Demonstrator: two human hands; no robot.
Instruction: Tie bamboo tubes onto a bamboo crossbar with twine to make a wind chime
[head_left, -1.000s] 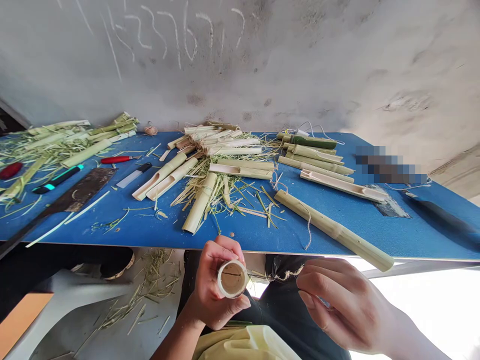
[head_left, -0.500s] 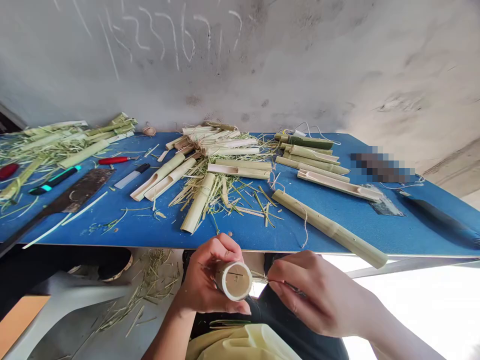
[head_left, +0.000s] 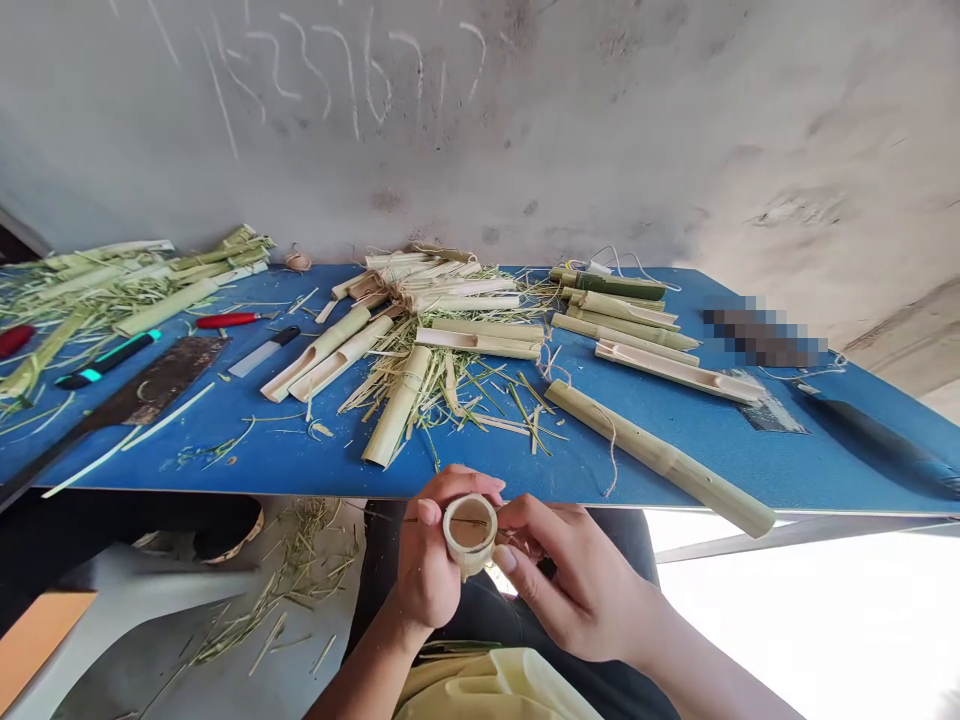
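Just below the front edge of the blue table, both hands grip a short pale bamboo tube whose open round end faces me. My left hand wraps it from the left, thumb over the top. My right hand pinches its right side, fingers curled. A thin sliver or string crosses the tube's mouth; I cannot make out which. A long bamboo stick with a string on it lies on the table right above my hands.
Split bamboo pieces and shavings are heaped mid-table, with more bamboo to the right and at the far left. A cleaver, a red-handled tool and a teal-handled knife lie at the left. A dark blade rests at the right edge.
My right hand has moved left from open air onto the tube and closed on it. The tube has risen a little toward the table edge.
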